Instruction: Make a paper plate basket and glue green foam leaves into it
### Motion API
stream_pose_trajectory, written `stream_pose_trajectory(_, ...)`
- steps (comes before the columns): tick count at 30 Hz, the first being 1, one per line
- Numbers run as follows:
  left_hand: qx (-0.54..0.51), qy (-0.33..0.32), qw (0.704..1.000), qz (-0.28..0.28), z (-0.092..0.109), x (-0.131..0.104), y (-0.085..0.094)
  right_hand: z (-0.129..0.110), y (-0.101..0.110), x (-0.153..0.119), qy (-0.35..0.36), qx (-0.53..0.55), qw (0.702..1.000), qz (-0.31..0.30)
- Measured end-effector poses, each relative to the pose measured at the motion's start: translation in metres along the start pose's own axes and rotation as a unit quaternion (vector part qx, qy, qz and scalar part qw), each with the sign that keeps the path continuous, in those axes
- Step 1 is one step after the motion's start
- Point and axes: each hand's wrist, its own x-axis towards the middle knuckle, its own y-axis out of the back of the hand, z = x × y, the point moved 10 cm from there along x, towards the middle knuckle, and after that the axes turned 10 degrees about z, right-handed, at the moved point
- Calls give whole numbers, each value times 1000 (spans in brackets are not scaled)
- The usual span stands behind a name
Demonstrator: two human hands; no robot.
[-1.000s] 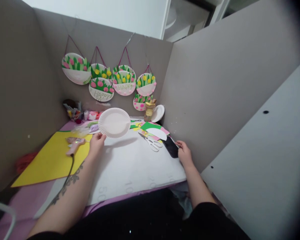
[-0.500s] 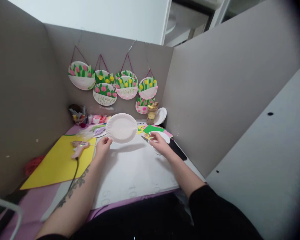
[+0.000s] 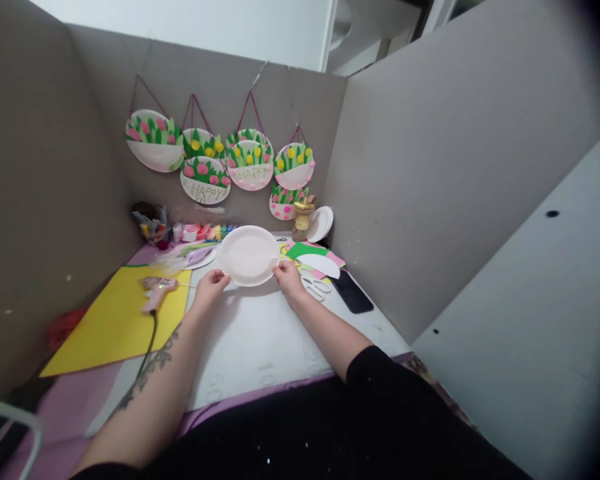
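We see free room low over the near part of the white sheet [image 3: 245, 353], between the two forearms. The raised plate [image 3: 250, 256] blocks the way straight to the back. To the right, the scissors [image 3: 318, 287] and then the phone [image 3: 353, 293] are obstacles before the right wall [image 3: 430, 167]. To the left, we find the glue gun [image 3: 157, 293] and its cord [image 3: 153, 340], which runs down to the left forearm.
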Motion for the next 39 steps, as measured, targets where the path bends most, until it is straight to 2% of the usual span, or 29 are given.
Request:
stream_pose_trajectory(3, 15, 3, 1000, 5, 0, -2, -1, -1, 0, 0, 0, 7, 1000, -2)
stream_pose_trajectory(10, 32, -6, 998, 59, 9, -3, 14, 4, -14, -15, -23, 42, 998, -45)
stream_pose_trajectory(13, 4, -1, 999, 50, 11, -3, 10, 9, -16, -15, -25, 36, 998, -53)
stream_pose_trajectory(17, -64, -11, 998, 10, 15, -8, -5, 9, -9, -8, -12, 33, 999, -29)
stream_pose_trajectory(20, -65, -14, 998, -13, 15, -12, -14, 5, -8, -8, -6, 37, 999, -27)
stream_pose_trajectory(27, -36, 6, 998, 42, 10, -7, 1, -4, -18, -25, -9, 37, 998, -57)
stream_pose_trajectory(30, -54, 12, 998, 35, 9, -7, -2, -5, -23, -29, -5, 12, 997, -74)
stream_pose_trajectory(33, -82, 17, 996, 14, 8, -9, -11, -4, -21, -27, -7, 1, 998, -60)
stream_pose_trajectory(39, -101, -12, 995, -19, 18, -16, -21, -10, -19, -27, 5, 11, 999, -53)
